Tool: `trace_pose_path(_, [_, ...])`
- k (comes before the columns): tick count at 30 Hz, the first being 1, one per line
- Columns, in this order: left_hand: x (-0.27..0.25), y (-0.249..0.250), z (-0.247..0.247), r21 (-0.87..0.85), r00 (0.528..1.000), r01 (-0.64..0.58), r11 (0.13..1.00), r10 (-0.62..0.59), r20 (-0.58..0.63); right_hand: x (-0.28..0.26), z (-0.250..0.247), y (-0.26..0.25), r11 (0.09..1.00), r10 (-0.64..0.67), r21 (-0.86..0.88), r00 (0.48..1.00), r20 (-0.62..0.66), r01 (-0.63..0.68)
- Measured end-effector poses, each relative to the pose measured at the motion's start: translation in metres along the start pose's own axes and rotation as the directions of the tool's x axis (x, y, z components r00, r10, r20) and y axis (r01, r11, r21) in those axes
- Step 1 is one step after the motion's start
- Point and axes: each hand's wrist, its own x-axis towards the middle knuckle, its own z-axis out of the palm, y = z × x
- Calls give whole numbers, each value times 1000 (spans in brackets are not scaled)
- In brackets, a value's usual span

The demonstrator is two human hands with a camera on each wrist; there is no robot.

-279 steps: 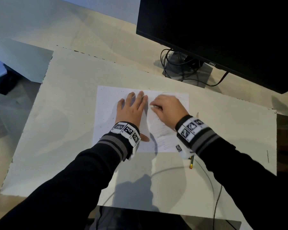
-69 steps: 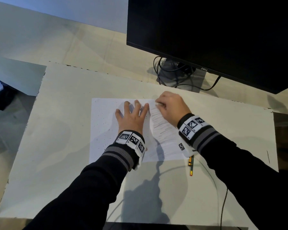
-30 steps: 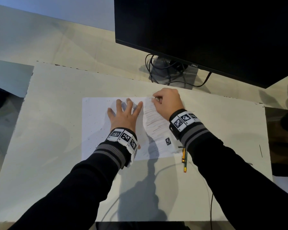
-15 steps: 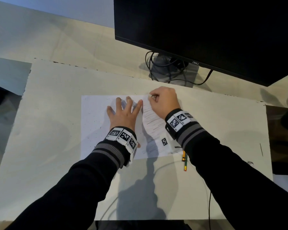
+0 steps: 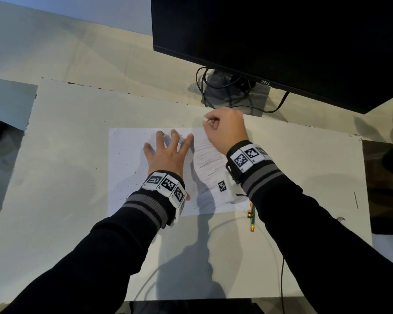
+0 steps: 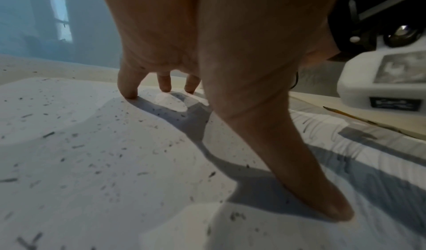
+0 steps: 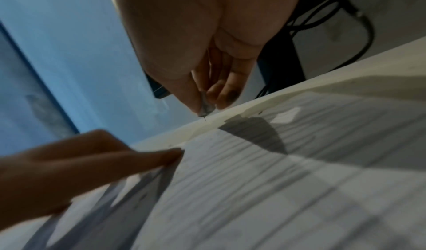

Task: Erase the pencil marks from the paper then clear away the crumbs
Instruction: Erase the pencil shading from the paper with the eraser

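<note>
A white paper (image 5: 127,168) lies on a pale board (image 5: 66,155). Pencil strokes (image 5: 208,157) cover its right part, and dark eraser crumbs (image 5: 125,164) speckle its left part. My left hand (image 5: 168,150) presses flat on the paper's middle with fingers spread; its fingertips (image 6: 129,90) and thumb touch the sheet. My right hand (image 5: 213,123) hovers at the paper's far edge, just beyond the strokes. It pinches a small grey eraser (image 7: 205,106) between thumb and fingers, just above the surface. The left hand's fingers (image 7: 92,159) show in the right wrist view.
A black monitor (image 5: 281,41) overhangs the far right, its stand and cables (image 5: 225,91) just behind my right hand. Two pencils (image 5: 251,216) lie off the paper's near right corner. A thin cable (image 5: 281,275) runs along the board's near side.
My right hand with the eraser has slid away from me, from the strokes to the paper's far edge. The left hand has stayed pressed on the sheet.
</note>
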Motion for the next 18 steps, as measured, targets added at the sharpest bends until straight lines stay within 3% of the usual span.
trace_pose_path(2, [-1,0,0,2,1000,-3,1000,3,1,-3,6,-1,1000,4,-12,999,42,-3])
trace_pose_path(7, [0,1,0,2,1000,7,1000,-7,3,6,-4,13,975,214,-56,977,-26,-215])
trace_pose_path(9, [0,1,0,-1,1000,4,1000,-4,1,2,-2,4,986,155,-58,988,-2,-155])
trace_pose_path(12, [0,-1,1,-1,1000,1,1000,-1,-8,-13,10,-10,998,-31,-59,994,108,38])
trace_pose_path(13, [0,-1,1,3,1000,0,1000,0,-10,-15,10,-8,996,-33,-77,993,113,42])
trace_pose_path(16, [-1,-2,1,3,1000,9,1000,-9,-2,-5,-1,6,990,113,-89,993,23,-110])
trace_pose_path(18, [-1,-2,1,-1,1000,9,1000,-9,3,-4,-3,5,990,108,-96,994,16,-106])
